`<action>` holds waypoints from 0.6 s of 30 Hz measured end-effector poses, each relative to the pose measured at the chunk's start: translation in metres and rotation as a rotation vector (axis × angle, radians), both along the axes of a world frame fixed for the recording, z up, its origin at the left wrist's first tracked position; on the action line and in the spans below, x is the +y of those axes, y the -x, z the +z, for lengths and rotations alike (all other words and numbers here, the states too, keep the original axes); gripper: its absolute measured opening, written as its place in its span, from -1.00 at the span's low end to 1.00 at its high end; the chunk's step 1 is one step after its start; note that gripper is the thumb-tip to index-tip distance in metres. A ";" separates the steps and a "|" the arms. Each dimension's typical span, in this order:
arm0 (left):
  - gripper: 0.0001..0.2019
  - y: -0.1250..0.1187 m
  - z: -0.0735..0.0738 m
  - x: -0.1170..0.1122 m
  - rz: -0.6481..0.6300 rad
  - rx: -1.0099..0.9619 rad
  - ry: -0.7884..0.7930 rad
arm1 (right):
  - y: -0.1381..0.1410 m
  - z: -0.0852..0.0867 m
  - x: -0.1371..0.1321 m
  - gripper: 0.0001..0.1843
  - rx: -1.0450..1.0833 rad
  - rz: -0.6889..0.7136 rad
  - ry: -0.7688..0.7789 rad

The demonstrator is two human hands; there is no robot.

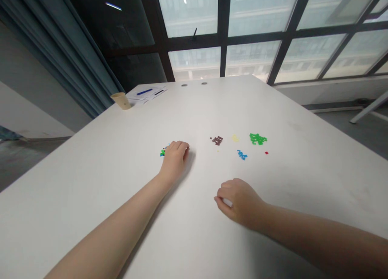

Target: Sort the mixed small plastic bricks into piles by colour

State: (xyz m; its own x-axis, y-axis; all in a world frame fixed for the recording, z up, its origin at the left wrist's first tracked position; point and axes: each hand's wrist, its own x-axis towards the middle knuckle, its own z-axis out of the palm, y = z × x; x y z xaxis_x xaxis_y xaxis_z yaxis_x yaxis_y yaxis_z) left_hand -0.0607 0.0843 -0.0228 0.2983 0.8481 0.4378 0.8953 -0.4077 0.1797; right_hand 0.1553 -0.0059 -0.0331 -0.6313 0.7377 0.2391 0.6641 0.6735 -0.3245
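My left hand [176, 155] is closed in a pinch over the table, just right of a small mixed pile of coloured pieces [163, 152] that it partly covers. What its fingertips hold, if anything, is too small to make out. Nearer to me, my right hand [241, 201] rests with curled fingers, thumb and forefinger forming a loop with nothing visible in it. Beyond it lie sorted groups of small flat pieces: dark brown [217, 140], pale yellow [235, 138], blue [242, 155] and green [257, 139]. A single red piece [266, 153] sits apart at the right.
The white table [194, 109] stretches toward the windows [254, 12]. On its far left edge stand a tan paper cup [121, 100] and some papers [136, 96] with a blue pen [144, 91] on them. Two round grey discs [184, 85] are near the far edge.
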 end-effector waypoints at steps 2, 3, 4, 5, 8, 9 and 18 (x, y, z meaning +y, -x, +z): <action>-0.85 -0.012 0.003 -0.011 -0.152 -0.183 0.067 | -0.001 0.000 0.000 -0.78 0.007 0.003 -0.007; -0.86 -0.019 0.005 -0.017 -0.197 -0.289 0.135 | -0.001 0.000 0.000 -0.78 0.009 0.004 -0.013; -0.88 -0.026 0.006 -0.023 -0.221 -0.415 0.231 | -0.001 0.001 0.000 -0.78 0.010 0.004 -0.019; -0.89 -0.032 0.007 -0.029 -0.233 -0.569 0.355 | 0.000 0.001 -0.001 -0.78 0.010 0.005 -0.025; -0.86 -0.046 0.006 -0.041 -0.251 -1.151 0.849 | 0.000 0.002 -0.001 -0.78 0.009 0.004 -0.037; -0.84 -0.049 0.004 -0.043 -0.256 -1.327 1.016 | 0.001 0.002 0.000 -0.78 0.011 0.002 -0.040; -0.83 -0.048 -0.007 -0.043 -0.340 -1.696 1.485 | 0.000 -0.002 0.001 -0.78 0.063 -0.004 -0.064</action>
